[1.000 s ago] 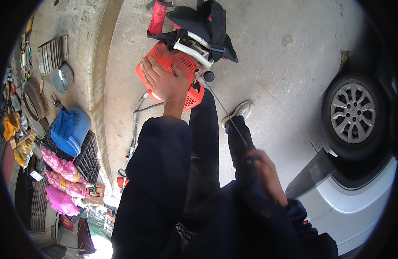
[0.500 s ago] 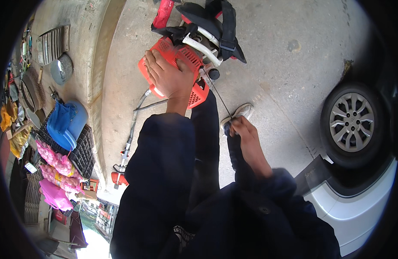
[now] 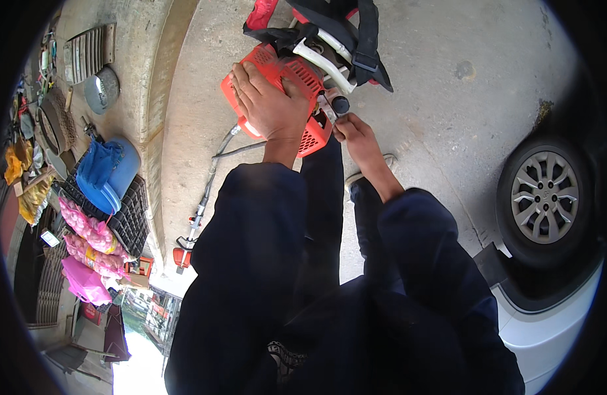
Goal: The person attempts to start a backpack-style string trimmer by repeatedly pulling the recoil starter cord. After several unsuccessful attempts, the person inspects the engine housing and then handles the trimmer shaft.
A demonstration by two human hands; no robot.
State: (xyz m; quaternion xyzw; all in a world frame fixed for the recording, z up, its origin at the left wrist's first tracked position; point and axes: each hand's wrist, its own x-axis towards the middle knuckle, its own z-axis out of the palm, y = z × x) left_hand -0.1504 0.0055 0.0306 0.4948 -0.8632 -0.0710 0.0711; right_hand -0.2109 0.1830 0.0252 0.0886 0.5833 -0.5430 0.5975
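Note:
A red engine housing of what looks like a backpack brush cutter lies on the concrete in front of me. My left hand rests flat on top of it, fingers stretched out and thumb apart. Close to the engine's right side, beside a round black cap, my right hand is closed around the pull-start handle, which its fingers mostly cover. White metal bars and black straps of the frame lie beyond the engine. A hose and shaft run back from its left side.
A silver car wheel and white bodywork stand at right. To the left, past a raised concrete kerb, are a blue bucket, a black crate and pink net bags. My shoe is near the right forearm.
My right hand has moved up and away from me to the engine, and the stretched starter cord no longer shows. The left hand has stayed on the housing; the view has shifted slightly.

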